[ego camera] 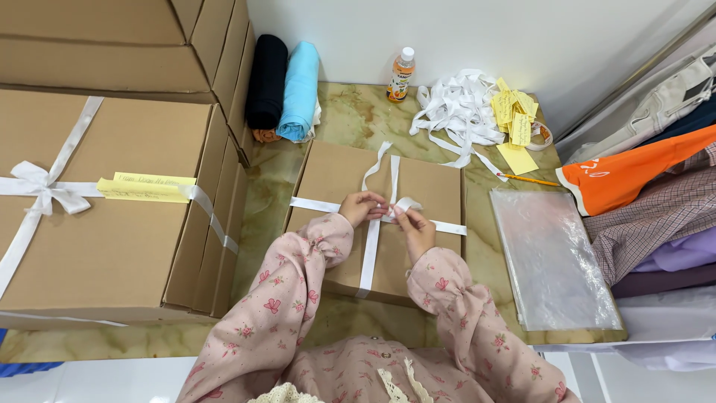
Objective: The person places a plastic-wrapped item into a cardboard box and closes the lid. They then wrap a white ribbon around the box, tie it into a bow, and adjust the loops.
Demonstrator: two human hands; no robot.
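A flat brown cardboard box (337,179) lies on the marbled table in front of me. A white ribbon (368,254) crosses it lengthwise and sideways. My left hand (362,207) and my right hand (415,227) meet over the crossing at the box's middle. Each hand pinches a part of the ribbon there. Two loose ribbon ends (382,164) run from the hands toward the far edge of the box. Both sleeves are pink with a flower print.
Large ribbon-tied cardboard boxes (104,209) stand at left, one bearing a yellow slip. Rolled black and blue cloths (287,86), an orange bottle (400,75), a heap of white ribbon (459,108), yellow tags (514,116) and a pencil lie at the back. Clear plastic bags (550,261) and folded clothes (649,186) sit at right.
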